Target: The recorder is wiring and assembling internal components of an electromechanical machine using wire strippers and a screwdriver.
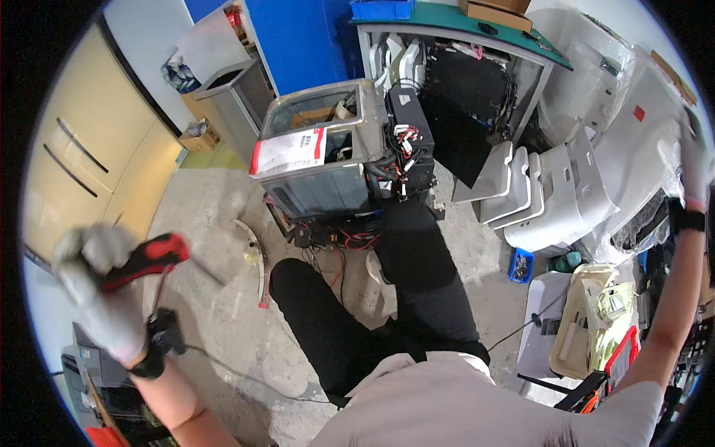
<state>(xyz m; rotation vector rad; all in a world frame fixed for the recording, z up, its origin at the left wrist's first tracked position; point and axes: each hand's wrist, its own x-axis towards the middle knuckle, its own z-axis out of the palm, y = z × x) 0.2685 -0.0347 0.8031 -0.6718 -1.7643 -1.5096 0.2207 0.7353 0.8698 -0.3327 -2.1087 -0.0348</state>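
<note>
My left hand [97,272], in a pale work glove, is raised at the left. Its fingers are wrapped round the red and black handle of a screwdriver [153,259], whose thin shaft points down to the right and is blurred. My right hand [694,160], also gloved, is stretched out to the far right edge, beside large white panels [640,141] in clear plastic wrap. Its fingers are smeared, so I cannot make out their grip. In front of my knees stands a grey plastic machine housing [313,186], open at the top, with a black unit and bundled wires [402,149] on its right side.
A curved metal strip [257,261] lies on the floor by my left knee. To the right are upright white panels [521,190], a small blue bin [520,265] and a cream tray [570,335]. A green-topped bench [447,21] stands behind. Cables cross the floor.
</note>
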